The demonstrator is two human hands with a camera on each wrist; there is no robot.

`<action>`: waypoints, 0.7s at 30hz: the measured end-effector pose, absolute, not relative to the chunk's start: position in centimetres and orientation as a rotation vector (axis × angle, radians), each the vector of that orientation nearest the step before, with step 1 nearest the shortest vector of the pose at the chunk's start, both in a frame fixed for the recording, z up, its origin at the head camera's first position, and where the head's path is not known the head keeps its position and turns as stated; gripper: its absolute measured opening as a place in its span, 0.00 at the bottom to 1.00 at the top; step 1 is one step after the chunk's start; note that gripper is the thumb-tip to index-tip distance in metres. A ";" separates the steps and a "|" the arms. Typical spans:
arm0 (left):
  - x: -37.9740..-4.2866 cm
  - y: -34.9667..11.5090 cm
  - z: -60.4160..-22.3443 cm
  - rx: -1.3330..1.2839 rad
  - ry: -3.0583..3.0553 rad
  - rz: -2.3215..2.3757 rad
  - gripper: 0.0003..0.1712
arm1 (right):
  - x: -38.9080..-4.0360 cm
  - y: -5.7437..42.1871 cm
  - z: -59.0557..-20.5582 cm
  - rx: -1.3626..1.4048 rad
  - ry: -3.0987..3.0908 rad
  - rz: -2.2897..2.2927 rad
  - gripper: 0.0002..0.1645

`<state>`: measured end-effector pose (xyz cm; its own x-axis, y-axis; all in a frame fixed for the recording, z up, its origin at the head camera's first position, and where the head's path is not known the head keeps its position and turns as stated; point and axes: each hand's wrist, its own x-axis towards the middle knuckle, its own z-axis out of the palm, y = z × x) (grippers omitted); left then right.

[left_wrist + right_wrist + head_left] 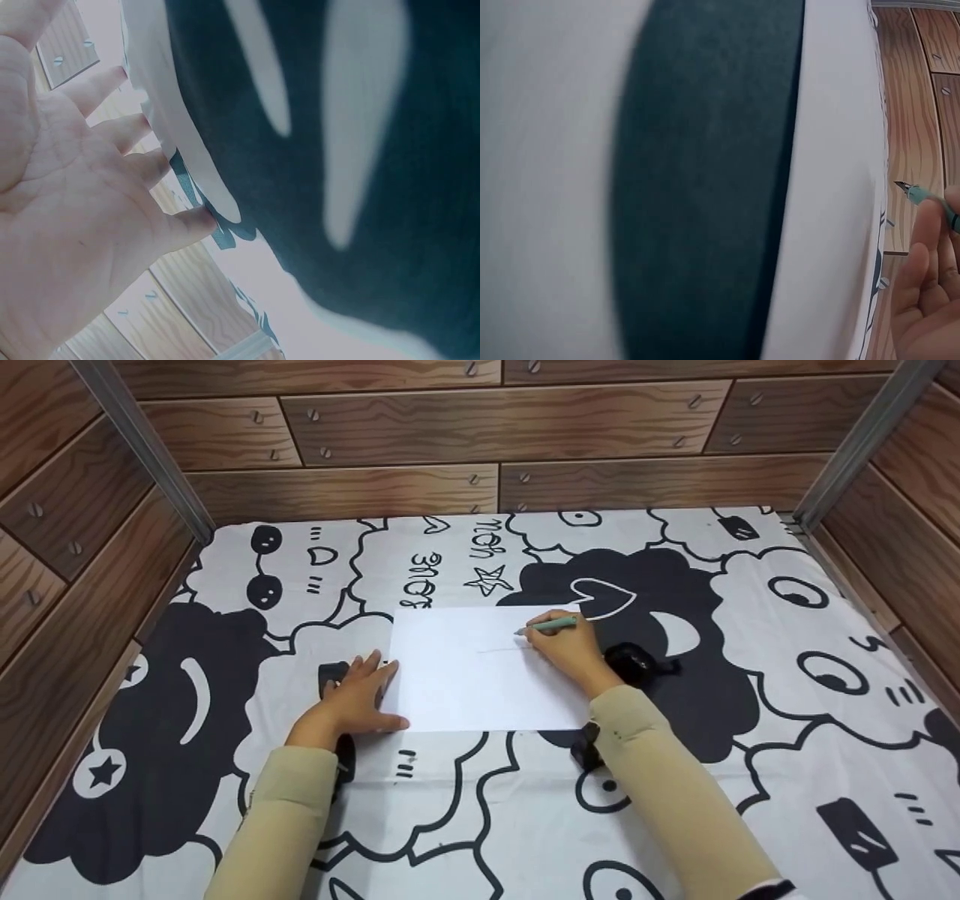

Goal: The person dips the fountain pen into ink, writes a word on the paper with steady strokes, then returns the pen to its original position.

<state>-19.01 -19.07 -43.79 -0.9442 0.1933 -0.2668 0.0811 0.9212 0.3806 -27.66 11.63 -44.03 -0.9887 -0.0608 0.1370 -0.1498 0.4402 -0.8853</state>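
At the middle of the patterned cloth (pixel 540 810), a white sheet of paper (pixel 457 690) is lying flat, its upper right part disappearing behind the right hand (pixel 568 649). A thin line (pixel 499 650) is crossing the sheet and reaching that hand's fingers, which are hiding whatever lies beneath them. Those fingers are also covering part of a green pen (pixel 555 624), whose nib (pixel 519 631) is pointing leftward over the paper; from the head view I cannot tell whether it is touching. In the right wrist view the nib is showing against the wooden wall (pixel 907 112), while the frame edge is cutting off much of the hand. A dark glossy object (pixel 631 662) is lying beside the right wrist, its shape hard to make out. The left wrist view is looking washed out, with one digit running out of frame at the upper left. As for pose, the right hand is pinching the pen near its nib, wrist angling inward. The left hand (pixel 356 697) is spreading its fingers wide at the sheet's left edge, gripping nothing, its thumb resting at the lower left corner. The left sleeve (pixel 281 810) and right sleeve (pixel 675 780) are both slanting inward from the bottom edge.
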 end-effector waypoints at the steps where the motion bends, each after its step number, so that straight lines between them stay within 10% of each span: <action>1: -19.0 -19.1 -43.8 0.201 2.780 0.531 0.55 | -27.7 11.5 -44.1 0.193 -2.590 1.613 0.04; 21: -18.9 -18.9 -43.6 0.195 2.780 0.552 0.55 | -27.7 10.9 -44.2 0.221 -2.686 1.411 0.05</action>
